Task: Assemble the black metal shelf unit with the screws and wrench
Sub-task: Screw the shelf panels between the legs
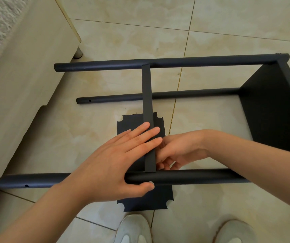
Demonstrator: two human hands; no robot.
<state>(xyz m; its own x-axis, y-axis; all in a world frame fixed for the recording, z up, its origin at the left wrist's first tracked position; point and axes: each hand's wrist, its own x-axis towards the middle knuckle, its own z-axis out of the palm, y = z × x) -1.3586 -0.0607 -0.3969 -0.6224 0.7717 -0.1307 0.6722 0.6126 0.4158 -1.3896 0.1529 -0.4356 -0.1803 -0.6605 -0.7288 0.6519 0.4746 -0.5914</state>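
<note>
The shelf unit lies on its side on the tiled floor [228, 32], partly built. An end panel [272, 106] is already fixed to the tubes at the right. A middle shelf [146, 95], seen edge-on, spans from the far tube [158, 63] to the near tube [193, 177]. The left grip [116, 160] is released, its fingers flat on this shelf and its thumb against a small screw [150, 182] at the near tube. The right grip [174, 151] curls in behind the joint; I cannot tell what it holds. A loose panel [151, 200] lies on the floor beneath, so at least this joint and one more shelf seem left. No wrench shows.
</note>
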